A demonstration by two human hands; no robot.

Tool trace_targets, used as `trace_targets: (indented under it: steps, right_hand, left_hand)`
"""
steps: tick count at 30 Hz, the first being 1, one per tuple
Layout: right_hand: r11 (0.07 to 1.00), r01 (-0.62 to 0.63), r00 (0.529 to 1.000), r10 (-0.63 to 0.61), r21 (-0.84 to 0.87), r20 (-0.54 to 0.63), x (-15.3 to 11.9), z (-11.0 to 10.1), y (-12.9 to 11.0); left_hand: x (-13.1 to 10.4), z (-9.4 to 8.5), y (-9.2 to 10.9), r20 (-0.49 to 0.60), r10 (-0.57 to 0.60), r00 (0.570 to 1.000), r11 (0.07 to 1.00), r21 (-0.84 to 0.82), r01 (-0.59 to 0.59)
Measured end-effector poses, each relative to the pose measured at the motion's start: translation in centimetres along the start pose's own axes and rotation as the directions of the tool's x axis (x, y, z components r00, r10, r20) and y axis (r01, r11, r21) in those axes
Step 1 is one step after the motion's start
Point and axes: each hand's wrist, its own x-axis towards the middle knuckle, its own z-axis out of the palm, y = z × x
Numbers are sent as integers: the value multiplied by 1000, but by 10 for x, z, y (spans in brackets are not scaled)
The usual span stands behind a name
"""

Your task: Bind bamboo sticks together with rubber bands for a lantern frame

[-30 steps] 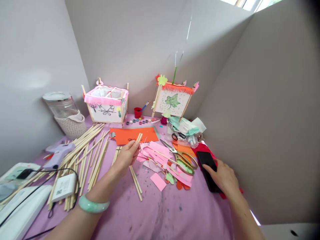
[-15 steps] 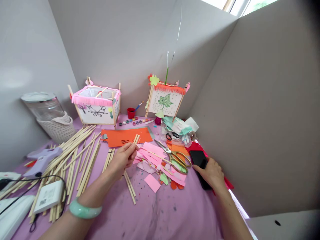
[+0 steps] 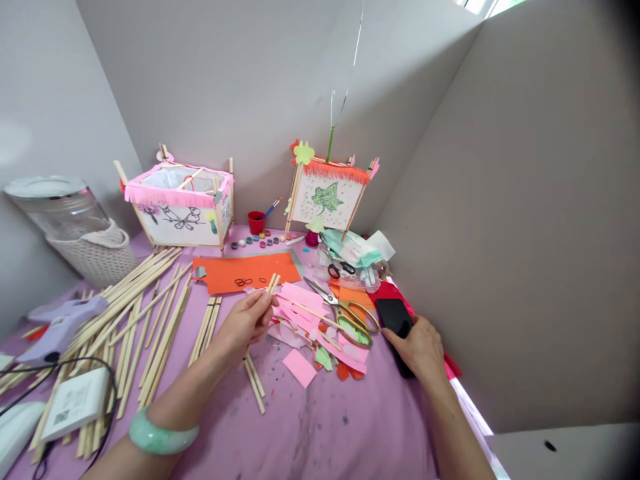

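My left hand is closed around a pair of thin wooden sticks, whose tips stick out above and below the fingers. On the right, my right hand rests on a black phone, thumb on its left edge and fingers at its right side. Between the hands lie gold-handled scissors on pink, orange and green paper scraps. Behind my left hand is an orange sheet with small black rubber bands. More sticks in a banded bundle lie beside my left forearm.
Many loose sticks, a purple glue gun and a white box lie left. Two decorated paper lanterns, a glass jar, a red cup, paint pots and small black scissors stand or lie farther back.
The view has shifted slightly, so most things appear a little farther left. Both hands keep their holds, on the sticks and on the phone.
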Motion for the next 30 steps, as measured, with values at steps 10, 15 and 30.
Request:
trace_targets:
  steps: [10, 15, 30]
  right_hand:
    - [999, -7, 997, 5, 36, 76, -6, -20, -13]
    - [704, 365, 908, -413, 609, -68, -41, -49, -88]
    - [-66, 330, 653, -705, 942, -278, -68, -83, -238]
  left_hand:
    - [-6, 6, 2, 10, 1, 1000, 999, 38, -2]
    - [-8, 9, 0, 54, -4, 999, 996, 88, 0]
    - [-19, -11, 20, -36, 304, 952, 939, 179, -293]
